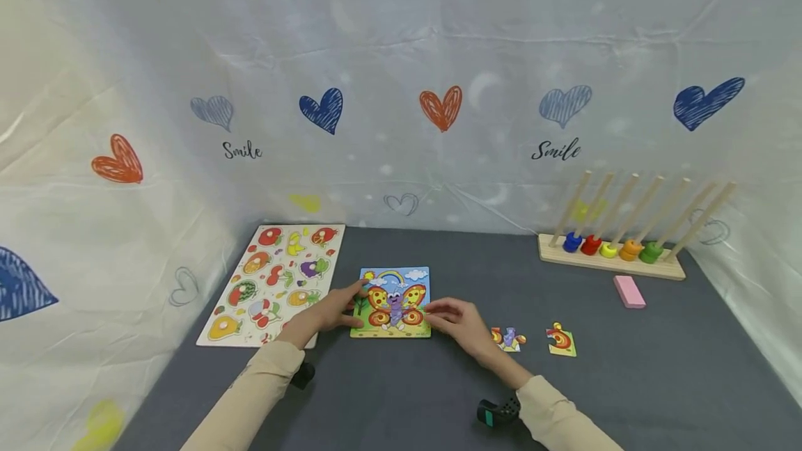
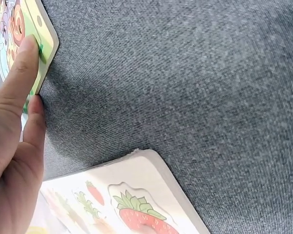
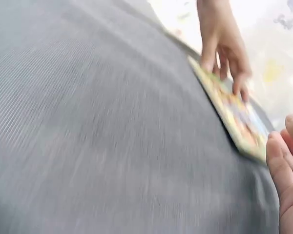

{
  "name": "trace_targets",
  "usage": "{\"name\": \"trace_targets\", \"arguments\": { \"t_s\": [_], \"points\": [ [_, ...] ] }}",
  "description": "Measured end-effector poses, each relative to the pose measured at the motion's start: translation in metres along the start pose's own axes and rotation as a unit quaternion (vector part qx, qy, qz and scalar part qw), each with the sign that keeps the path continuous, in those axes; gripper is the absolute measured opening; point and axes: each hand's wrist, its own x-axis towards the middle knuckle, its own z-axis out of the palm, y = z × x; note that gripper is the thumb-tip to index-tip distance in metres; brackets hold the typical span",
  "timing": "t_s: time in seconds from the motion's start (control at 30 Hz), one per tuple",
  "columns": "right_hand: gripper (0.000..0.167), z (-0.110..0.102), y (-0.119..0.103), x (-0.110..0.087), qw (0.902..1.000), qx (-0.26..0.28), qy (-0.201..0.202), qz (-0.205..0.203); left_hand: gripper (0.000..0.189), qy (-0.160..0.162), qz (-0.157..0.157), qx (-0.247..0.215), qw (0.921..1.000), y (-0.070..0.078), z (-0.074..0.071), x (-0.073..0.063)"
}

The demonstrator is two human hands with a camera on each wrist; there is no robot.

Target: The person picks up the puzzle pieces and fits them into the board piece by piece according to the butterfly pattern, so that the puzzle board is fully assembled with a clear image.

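Observation:
A square butterfly puzzle board [image 1: 395, 298] lies on the table in front of the person. My left hand [image 1: 331, 310] holds its left side, the thumb pressing on the printed face near the lower corner and another finger against the edge, as the left wrist view shows. At the board's right edge is my right hand [image 1: 460, 322], its fingers bent loosely with the thumb near them. Nothing shows between its fingertips in the blurred right wrist view [image 3: 288, 170]; contact with the board is hard to judge. Loose butterfly puzzle pieces [image 1: 510, 341] lie beside the right wrist, and another puzzle piece [image 1: 561, 341] farther right.
A fruit puzzle board [image 1: 285, 256] lies at the back left, close to the left forearm. At the back right stands a wooden peg rack [image 1: 614, 261] with coloured rings, and a pink block [image 1: 629, 292] before it. A printed cloth [image 1: 388, 159] hangs behind the table.

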Motion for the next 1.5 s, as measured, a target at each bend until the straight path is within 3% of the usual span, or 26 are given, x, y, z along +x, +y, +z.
{"name": "trace_targets", "arguments": {
  "t_s": [0.33, 0.43, 0.6, 0.83, 1.13, 1.23, 1.37, 1.5],
  "points": [
    [0.033, -0.08, -0.001, -0.05, 0.9982, -0.032, 0.042, 0.027, 0.078, -0.005, 0.002, 0.009, 0.9999, -0.005, -0.006, 0.001],
    [0.034, -0.099, -0.003, -0.059, 0.9973, -0.06, 0.036, 0.024, 0.078, -0.007, 0.005, 0.009, 0.9999, -0.006, -0.006, 0.001],
    [0.044, -0.12, -0.003, -0.063, 0.9945, -0.101, -0.007, 0.025, 0.081, -0.006, 0.009, 0.008, 0.9999, -0.006, -0.005, -0.002],
    [0.046, -0.121, -0.001, -0.063, 0.9767, -0.21, -0.032, 0.031, 0.08, -0.011, 0.009, -0.011, 0.9998, -0.003, -0.002, -0.001],
    [0.041, -0.117, -0.009, -0.056, 0.9717, -0.235, -0.014, 0.024, 0.079, -0.008, 0.008, -0.013, 0.9998, 0.001, -0.001, -0.002],
    [0.043, -0.11, -0.011, -0.052, 0.9779, -0.207, 0.002, 0.031, 0.079, -0.004, 0.012, -0.004, 0.9999, 0.002, -0.001, -0.002],
    [0.049, -0.096, -0.01, -0.046, 0.9923, -0.102, 0.015, 0.069, 0.078, 0.0, 0.016, -0.001, 0.9999, 0.001, -0.001, -0.003],
    [0.053, -0.082, -0.01, -0.039, 0.995, -0.026, 0.023, 0.094, 0.079, -0.003, 0.014, -0.008, 0.9999, -0.001, -0.001, -0.003]
  ]
}}
